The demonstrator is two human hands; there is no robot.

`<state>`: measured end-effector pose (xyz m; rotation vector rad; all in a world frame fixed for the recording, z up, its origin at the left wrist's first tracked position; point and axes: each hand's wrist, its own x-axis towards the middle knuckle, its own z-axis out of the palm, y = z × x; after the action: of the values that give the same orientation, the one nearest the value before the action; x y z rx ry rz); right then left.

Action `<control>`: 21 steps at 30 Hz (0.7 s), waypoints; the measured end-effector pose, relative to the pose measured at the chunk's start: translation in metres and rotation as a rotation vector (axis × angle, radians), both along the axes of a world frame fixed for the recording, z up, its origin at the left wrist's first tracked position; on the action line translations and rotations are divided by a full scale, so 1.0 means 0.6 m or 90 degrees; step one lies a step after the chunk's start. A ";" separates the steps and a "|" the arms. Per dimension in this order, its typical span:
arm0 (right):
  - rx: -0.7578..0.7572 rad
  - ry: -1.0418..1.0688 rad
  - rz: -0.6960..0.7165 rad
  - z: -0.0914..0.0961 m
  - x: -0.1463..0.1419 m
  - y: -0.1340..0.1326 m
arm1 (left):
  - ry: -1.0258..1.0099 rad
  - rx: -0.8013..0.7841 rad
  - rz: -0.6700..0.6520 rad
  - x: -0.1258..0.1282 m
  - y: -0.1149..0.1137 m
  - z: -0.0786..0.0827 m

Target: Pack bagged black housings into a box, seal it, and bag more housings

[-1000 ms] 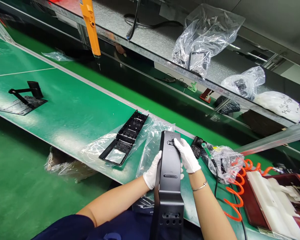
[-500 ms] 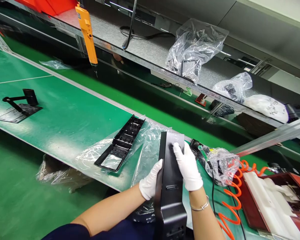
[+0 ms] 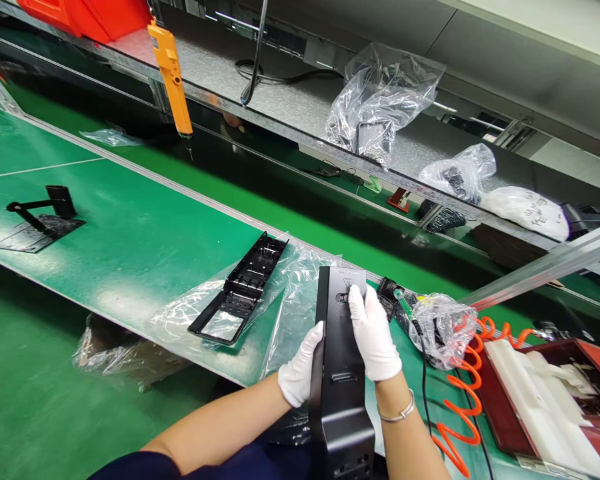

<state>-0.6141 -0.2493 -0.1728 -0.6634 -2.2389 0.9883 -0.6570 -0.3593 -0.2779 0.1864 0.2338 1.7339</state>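
Observation:
A long black housing [image 3: 341, 353] with a bent lower end stands lengthwise in front of me, held between both gloved hands. My left hand [image 3: 300, 367] grips its left edge, thumb on top and fingers hidden beneath. My right hand [image 3: 375, 333] wraps the right edge, with fingers resting on the upper face beside a small slot and a printed mark. To the left, a second black plastic frame [image 3: 240, 287] with an open window lies on clear plastic film [image 3: 297, 287] on the green bench [image 3: 145, 247].
A yellow electric screwdriver [image 3: 173, 77] hangs at the upper left. A black stand [image 3: 45, 213] sits on the bench's far left. At right are a coiled orange hose [image 3: 463, 413], a bagged bundle [image 3: 443, 330] and a red fixture with white blocks [image 3: 535, 400]. Plastic bags [image 3: 385, 100] lie on the shelf.
My right hand has slid slightly down and right on the housing, uncovering the slot and printed mark. My left hand keeps its grip. The view has shifted a little.

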 end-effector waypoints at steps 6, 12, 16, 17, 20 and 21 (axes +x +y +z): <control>-0.070 0.055 0.031 -0.008 0.004 0.009 | 0.032 0.031 -0.004 0.003 -0.003 0.008; -0.101 0.167 0.079 -0.012 0.014 0.009 | 0.041 0.092 -0.010 -0.002 -0.008 -0.002; -0.038 0.102 0.086 -0.001 0.013 -0.006 | 0.032 0.097 0.026 0.004 -0.005 0.003; -0.027 0.082 0.075 0.001 0.016 -0.010 | 0.034 0.087 0.037 0.005 -0.005 0.008; -0.001 0.078 0.019 0.000 0.053 -0.017 | 0.042 0.056 0.089 -0.004 -0.012 0.038; 0.003 0.081 0.006 -0.004 0.077 -0.020 | 0.048 0.046 0.104 -0.010 -0.017 0.051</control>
<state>-0.5681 -0.2611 -0.1751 -0.5713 -2.1345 1.0021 -0.6632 -0.3692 -0.2476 0.2936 0.2471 1.9007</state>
